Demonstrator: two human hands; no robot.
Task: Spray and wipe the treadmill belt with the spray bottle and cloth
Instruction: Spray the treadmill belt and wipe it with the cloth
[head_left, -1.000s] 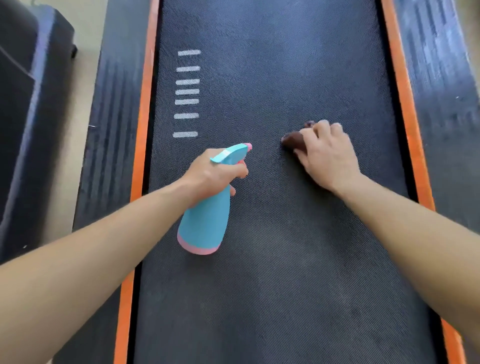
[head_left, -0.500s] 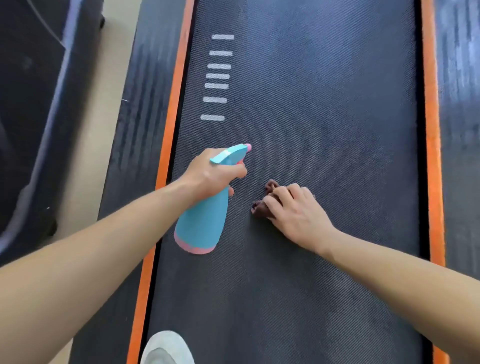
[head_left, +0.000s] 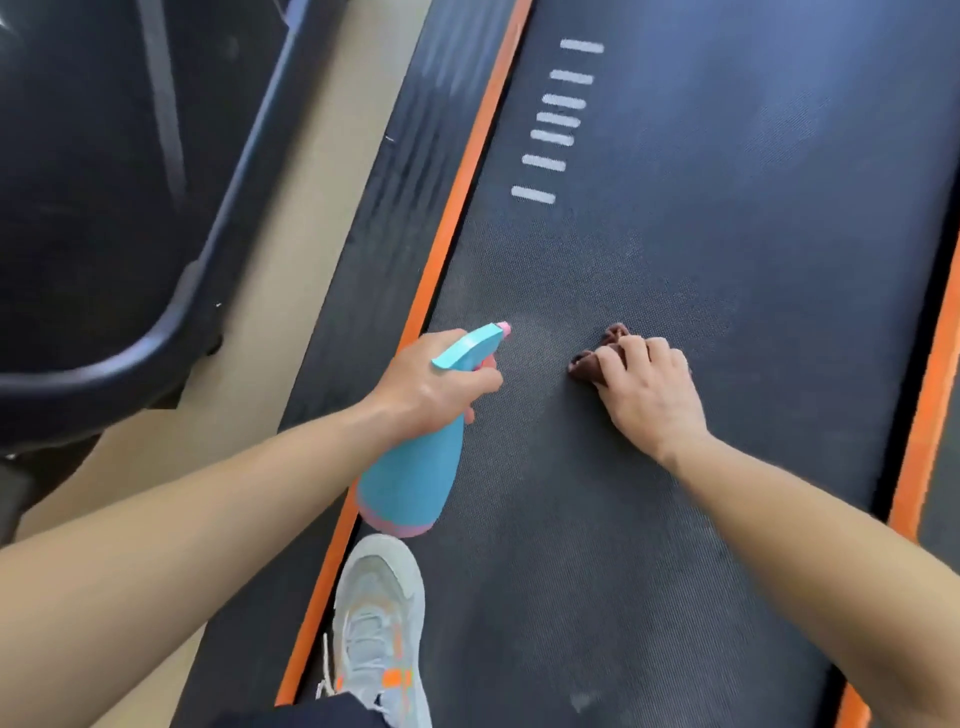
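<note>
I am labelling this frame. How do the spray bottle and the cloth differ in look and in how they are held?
The spray bottle is turquoise with pink trim; the cloth is dark brownish-red. The spray bottle shows almost whole, tilted, gripped at its neck by the left hand; the cloth is mostly hidden, bunched under the right hand on the belt. Both are hand-held.

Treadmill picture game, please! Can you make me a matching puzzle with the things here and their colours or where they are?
Things:
1. spray bottle
2. cloth
3. shoe
4. belt stripes

Clues:
A. white
B. under the right hand
C. pale grey with orange patches
D. held by the left hand

Pairs: 1-D, 2-B, 3-C, 4-A
</note>
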